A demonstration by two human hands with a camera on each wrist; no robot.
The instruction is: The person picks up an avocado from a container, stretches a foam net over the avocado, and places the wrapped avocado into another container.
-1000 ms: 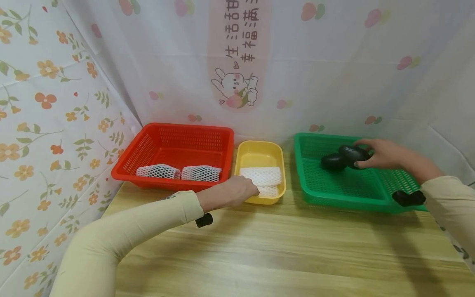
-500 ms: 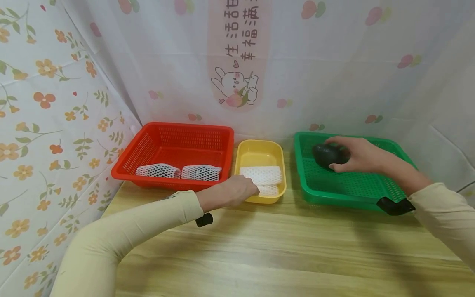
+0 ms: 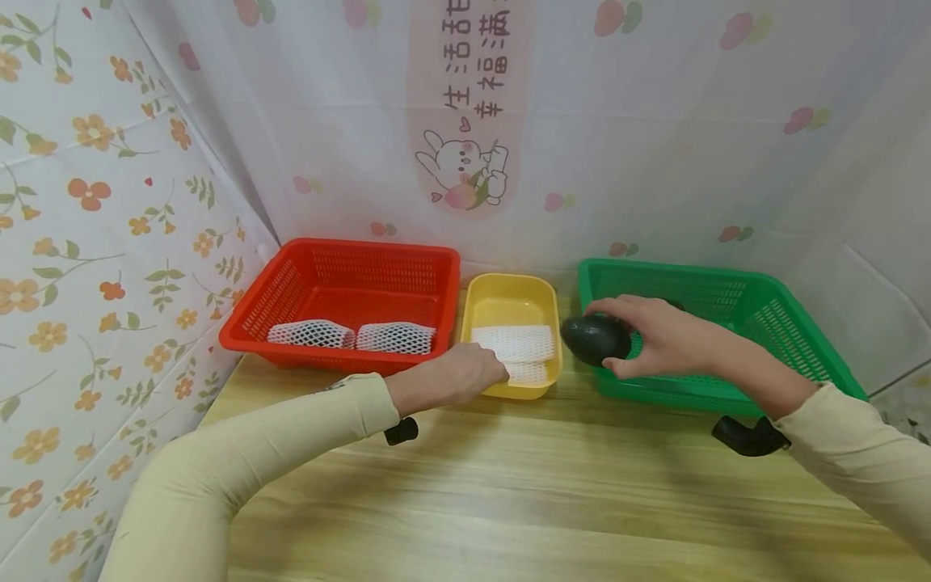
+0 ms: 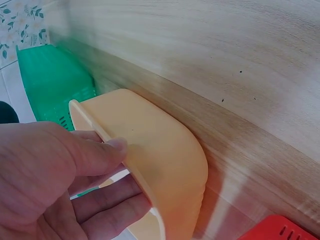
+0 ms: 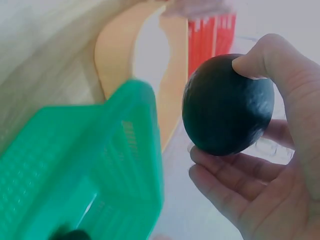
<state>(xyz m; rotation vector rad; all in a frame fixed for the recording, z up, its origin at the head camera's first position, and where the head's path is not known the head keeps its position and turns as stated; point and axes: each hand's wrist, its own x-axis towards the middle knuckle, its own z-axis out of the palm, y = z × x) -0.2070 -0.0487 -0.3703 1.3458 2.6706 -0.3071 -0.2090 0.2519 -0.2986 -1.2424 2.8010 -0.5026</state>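
My right hand [image 3: 665, 335] holds a dark, shiny avocado [image 3: 595, 339] between thumb and fingers, above the left rim of the green basket [image 3: 655, 388]. In the right wrist view the thumb presses the avocado [image 5: 227, 105] from above and the fingers lie beneath it. Part of another dark avocado [image 3: 673, 305] shows behind the right hand. My left hand [image 3: 458, 376] pinches the near left rim of the yellow tray [image 3: 509, 394]; the left wrist view shows the thumb outside the wall [image 4: 165, 145]. White foam net sleeves [image 3: 512, 343] lie flat in the tray.
Left of the tray stands a red basket [image 3: 378, 250] with two net-covered items [image 3: 313, 333] at its near side; dark patches show through the mesh. All three containers stand on a wooden table [image 3: 509, 485] in front of a printed curtain [image 3: 327, 105].
My right hand has carried the avocado left, from over the middle of the green basket to its left rim beside the yellow tray. The left hand has stayed on the tray's rim.
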